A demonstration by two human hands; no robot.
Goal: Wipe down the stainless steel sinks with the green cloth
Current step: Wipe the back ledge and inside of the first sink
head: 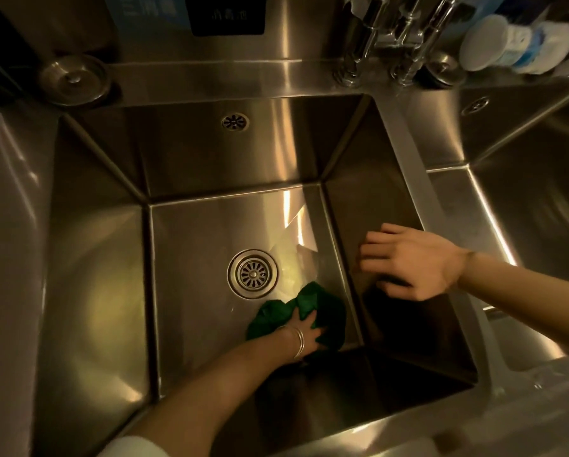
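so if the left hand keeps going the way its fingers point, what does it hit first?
Probably the sink's right wall. The left hand presses the green cloth on the basin floor, fingers pointing up-right towards that wall; depth is unclear.

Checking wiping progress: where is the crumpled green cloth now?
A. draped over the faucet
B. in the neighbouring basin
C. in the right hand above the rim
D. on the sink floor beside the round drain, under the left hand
D: the crumpled green cloth lies on the sink floor near the round drain, pressed by the left hand.
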